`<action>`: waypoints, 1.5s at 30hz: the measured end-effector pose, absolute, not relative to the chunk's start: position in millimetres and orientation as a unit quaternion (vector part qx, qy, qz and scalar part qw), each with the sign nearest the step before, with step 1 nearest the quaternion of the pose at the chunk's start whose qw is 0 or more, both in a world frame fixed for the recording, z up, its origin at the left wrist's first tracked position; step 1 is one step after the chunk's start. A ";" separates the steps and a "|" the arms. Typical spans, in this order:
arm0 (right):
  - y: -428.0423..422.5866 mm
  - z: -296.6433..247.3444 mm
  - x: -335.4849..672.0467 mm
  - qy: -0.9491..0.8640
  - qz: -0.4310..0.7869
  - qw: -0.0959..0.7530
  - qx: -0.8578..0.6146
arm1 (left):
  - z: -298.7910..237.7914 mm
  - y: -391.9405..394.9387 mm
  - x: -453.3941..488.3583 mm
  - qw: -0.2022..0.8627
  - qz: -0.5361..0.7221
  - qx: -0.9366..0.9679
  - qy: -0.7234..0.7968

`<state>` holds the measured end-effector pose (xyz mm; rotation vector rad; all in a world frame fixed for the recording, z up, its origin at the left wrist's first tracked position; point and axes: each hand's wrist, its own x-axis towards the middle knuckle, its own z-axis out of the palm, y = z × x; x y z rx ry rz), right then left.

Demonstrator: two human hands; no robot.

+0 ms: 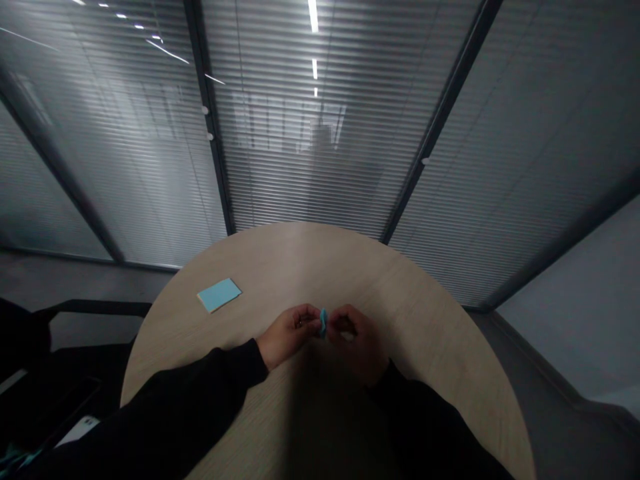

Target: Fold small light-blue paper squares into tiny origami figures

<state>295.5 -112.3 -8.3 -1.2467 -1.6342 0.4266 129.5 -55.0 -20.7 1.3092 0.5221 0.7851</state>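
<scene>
A small piece of folded blue paper (323, 323) is between my two hands, above the middle of the round table. The fingertips of my left hand (293, 331) pinch its left side. From the right, my right hand (357, 340) has its thumb and forefinger closed at the paper's other edge, its fingers curled and in shadow. The paper's exact shape is too small to make out. Off to the left lies a pad of light blue paper (220, 295), flat on the tabletop and apart from both hands.
The round wooden table (300, 253) reaches close to a glass wall with blinds (310, 180). A black chair (95, 307) stands at the left edge. A white object (79, 430), partly hidden by my left sleeve, lies at the lower left.
</scene>
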 end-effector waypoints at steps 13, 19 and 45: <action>-115.0 -6.4 291.7 -0.748 0.004 0.446 -0.491 | -21.6 -57.1 134.2 0.656 0.424 0.566 0.263; -114.2 -7.4 291.8 -0.702 0.093 0.487 -0.512 | -26.9 -54.9 135.3 0.655 0.437 0.565 0.245; -106.7 -18.7 294.6 -0.576 0.352 0.515 -0.529 | -25.6 -56.7 136.9 0.571 0.391 0.653 0.308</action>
